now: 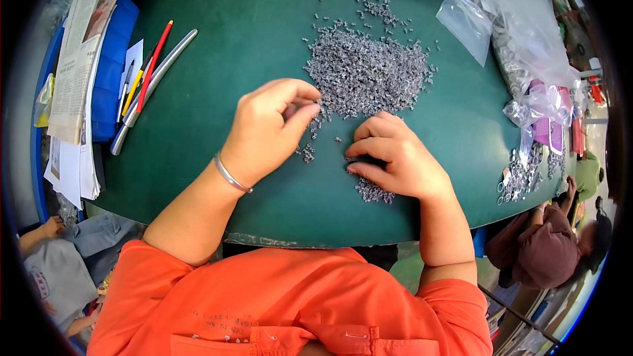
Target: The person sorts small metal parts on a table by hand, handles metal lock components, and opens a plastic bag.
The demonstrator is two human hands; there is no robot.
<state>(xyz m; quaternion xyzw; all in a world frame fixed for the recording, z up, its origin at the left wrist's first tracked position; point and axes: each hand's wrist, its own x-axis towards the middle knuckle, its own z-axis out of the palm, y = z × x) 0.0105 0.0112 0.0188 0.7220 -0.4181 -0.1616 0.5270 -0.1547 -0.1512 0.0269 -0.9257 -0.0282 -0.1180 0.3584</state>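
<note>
A large heap of tiny grey parts (366, 69), too small to name by kind, lies on the green tabletop (217, 33). My left hand (270, 122), with a metal bangle at its wrist, reaches the heap's left edge. Its thumb and forefinger are pinched together; whatever is between them is too small to make out. At the heap's near edge is my right hand (399, 158), fingers curled and thumb close to the forefinger. Its fingertips are partly hidden, so any part held there cannot be named. A small pile of the same parts (374, 191) lies under the right hand.
Left stand a blue bin (115, 72) with papers, a red pencil (155, 66) and other pens. Clear plastic bags (521, 20) lie at the far right, near a purple basket (550, 118) and scattered small rings (524, 175). Other people sit on both sides.
</note>
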